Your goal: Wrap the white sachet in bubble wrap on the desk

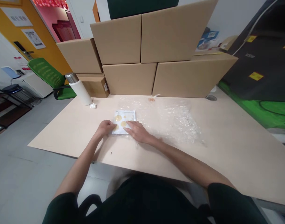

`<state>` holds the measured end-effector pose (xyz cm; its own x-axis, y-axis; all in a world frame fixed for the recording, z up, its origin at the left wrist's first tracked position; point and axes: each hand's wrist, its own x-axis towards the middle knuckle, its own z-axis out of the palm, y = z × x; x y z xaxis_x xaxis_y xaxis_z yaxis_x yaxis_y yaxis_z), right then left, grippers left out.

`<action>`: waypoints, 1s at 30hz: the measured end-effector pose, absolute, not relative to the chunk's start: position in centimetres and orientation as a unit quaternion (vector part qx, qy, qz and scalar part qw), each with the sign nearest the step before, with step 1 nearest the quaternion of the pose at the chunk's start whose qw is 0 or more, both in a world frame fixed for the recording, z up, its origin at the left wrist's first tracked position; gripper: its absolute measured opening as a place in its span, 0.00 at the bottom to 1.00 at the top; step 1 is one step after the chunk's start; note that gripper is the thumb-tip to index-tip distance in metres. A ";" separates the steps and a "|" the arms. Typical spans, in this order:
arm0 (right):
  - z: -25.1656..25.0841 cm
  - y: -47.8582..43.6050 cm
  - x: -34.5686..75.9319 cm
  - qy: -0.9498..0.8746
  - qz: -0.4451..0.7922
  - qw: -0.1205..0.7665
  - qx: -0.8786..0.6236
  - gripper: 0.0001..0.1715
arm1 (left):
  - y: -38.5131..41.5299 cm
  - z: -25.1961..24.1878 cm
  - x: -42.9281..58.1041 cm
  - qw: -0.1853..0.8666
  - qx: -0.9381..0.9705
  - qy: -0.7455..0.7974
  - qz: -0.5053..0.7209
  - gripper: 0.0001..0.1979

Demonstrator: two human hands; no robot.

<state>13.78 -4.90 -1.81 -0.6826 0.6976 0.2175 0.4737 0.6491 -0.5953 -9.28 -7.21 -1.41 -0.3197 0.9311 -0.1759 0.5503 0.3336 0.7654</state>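
Observation:
A small white sheet with several round yellowish patches lies flat on the pale wooden table. My left hand rests at its near left corner with the fingers curled, pinching the sheet's edge. My right hand lies on the near right part of the sheet, fingers stretched out and pressing flat on it. Just right of both hands a large crumpled clear plastic film spreads over the tabletop.
Stacked cardboard boxes wall off the table's far edge. A white bottle with a steel cap stands at the far left, a small white crumpled scrap beside it. A green chair is off the left side.

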 end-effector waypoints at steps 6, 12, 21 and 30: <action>-0.7 -6.3 14.9 -0.747 0.514 0.276 -0.319 0.25 | -9.3 2.2 -6.5 0.364 0.517 0.656 0.412 0.19; -1.5 -6.8 16.9 -0.490 0.752 0.345 -0.274 0.26 | -9.2 4.3 -0.1 0.263 0.675 0.565 0.395 0.23; -1.4 -5.9 23.9 -0.405 0.715 0.392 -0.414 0.13 | -7.9 1.0 5.2 0.167 0.769 0.600 0.142 0.25; -2.9 -4.1 23.6 -0.809 0.280 0.276 -0.436 0.14 | -8.2 -0.6 5.0 0.141 0.764 0.612 0.150 0.20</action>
<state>23.59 -4.14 -2.90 -0.4664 0.8610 0.2030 0.5515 0.4625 -0.6942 4.99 -8.20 -0.57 0.2059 0.9769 0.0569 0.8925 -0.2113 0.3984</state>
